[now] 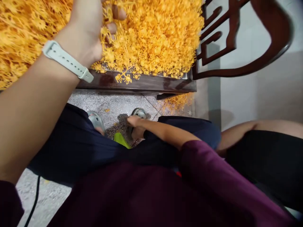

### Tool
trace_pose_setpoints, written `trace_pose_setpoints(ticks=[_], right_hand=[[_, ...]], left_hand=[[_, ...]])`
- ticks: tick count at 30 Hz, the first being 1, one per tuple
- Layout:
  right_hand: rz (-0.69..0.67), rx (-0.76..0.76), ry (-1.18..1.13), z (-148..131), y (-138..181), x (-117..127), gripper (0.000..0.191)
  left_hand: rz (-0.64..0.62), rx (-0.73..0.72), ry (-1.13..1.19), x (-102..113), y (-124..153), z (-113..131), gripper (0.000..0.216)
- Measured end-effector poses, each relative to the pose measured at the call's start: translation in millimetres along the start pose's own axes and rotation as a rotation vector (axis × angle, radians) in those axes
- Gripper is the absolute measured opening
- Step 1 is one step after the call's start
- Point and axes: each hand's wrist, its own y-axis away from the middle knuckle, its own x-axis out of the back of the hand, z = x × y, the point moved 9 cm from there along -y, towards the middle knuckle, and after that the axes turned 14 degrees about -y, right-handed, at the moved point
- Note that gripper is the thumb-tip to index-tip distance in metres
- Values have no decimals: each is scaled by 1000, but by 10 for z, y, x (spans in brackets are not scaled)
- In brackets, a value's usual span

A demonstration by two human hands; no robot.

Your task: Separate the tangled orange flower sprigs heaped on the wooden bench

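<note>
My left hand (91, 34), with a pale watch strap (67, 63) at its wrist, is among a heap of yellow-orange plastic flower sprigs (153, 34). Its fingers curl around some sprigs (107, 41) at the heap's front edge. Down by the floor, my right hand (134, 120) is closed beside a slipper (139, 112) on my foot. Its fingertips are turned away, so what they hold, if anything, is hidden. A bright green item (121, 140) shows between my legs, partly covered by my trousers.
The heap lies on a dark polished wooden bench (142, 84) with a carved armrest (239, 71) at right. More yellow sprigs (178, 102) lie on the speckled floor (94, 99) under it. Another person's bare leg (267, 125) is close on the right. A black cable (35, 198) runs at lower left.
</note>
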Motion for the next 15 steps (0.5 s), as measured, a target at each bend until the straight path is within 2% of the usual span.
trace_pose_setpoints(ticks=[4, 8, 11, 15], right_hand=[[106, 9, -44, -156, -298, -370, 44], [135, 82, -94, -455, -456, -648, 49], [158, 103, -126, -501, -518, -717, 50], [184, 109, -197, -393, -525, -726, 43]], left_hand=[[12, -136, -9, 107, 260, 108, 34], [67, -114, -11, 246, 437, 147, 31], [72, -122, 22, 286, 428, 186, 29], [65, -204, 12, 290, 368, 224, 27]])
